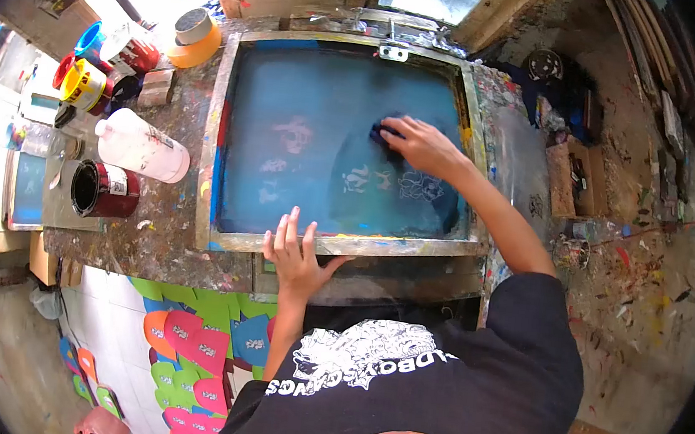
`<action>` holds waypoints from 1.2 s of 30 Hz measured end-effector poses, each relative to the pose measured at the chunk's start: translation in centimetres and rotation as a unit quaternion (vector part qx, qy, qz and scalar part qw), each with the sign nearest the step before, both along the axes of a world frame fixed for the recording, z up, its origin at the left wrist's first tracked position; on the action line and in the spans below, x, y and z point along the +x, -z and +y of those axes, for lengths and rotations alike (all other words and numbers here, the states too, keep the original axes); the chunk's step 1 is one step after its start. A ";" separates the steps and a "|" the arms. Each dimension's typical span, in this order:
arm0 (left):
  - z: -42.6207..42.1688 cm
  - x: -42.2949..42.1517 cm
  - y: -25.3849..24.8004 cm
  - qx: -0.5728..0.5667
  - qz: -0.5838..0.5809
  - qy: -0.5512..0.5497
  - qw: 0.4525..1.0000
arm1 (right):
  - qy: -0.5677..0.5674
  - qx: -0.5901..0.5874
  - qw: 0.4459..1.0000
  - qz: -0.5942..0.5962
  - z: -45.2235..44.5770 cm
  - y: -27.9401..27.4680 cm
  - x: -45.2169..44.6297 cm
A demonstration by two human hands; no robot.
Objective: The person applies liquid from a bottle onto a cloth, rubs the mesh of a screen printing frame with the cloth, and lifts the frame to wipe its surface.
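A wood-framed printing screen with blue mesh lies on the worktable in front of me. Pale stencil designs show on the mesh, at its left and lower right. My right hand presses a dark, bunched-up cloth against the mesh, right of the middle. Part of the cloth is hidden under the fingers, and a darker patch of mesh surrounds it. With fingers stretched and apart, my left hand rests on the near wooden edge of the frame. Its thumb points right, along that edge.
Left of the screen stand a whitish plastic bottle, a dark red can, a yellow paint tub and a roll of tape. A metal hinge clamp sits at the screen's far edge. Colourful printed cutouts lie below left.
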State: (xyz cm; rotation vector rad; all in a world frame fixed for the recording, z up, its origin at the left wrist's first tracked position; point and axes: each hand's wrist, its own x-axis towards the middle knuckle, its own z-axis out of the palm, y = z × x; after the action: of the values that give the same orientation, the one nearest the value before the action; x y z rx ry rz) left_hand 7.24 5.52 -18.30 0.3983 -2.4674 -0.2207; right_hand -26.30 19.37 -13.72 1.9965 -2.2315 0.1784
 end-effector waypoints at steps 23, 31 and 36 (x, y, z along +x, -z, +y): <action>-0.1 0.0 0.3 -0.001 0.011 -0.017 1.000 | -0.075 -0.102 0.982 -0.141 -6.3 0.4 3.1; -0.2 0.0 0.3 0.000 -0.006 -0.008 1.000 | -0.166 0.034 0.947 -0.274 -0.2 -1.8 7.8; -0.3 0.1 0.5 -0.014 0.013 -0.012 1.000 | 0.108 0.037 0.975 -0.192 4.6 -1.3 1.8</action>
State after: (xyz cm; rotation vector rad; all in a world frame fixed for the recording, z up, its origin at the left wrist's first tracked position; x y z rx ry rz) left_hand 7.36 5.24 -18.85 0.4101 -2.4358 -0.1798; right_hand -24.46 23.95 -12.39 1.8643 -2.7059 0.5014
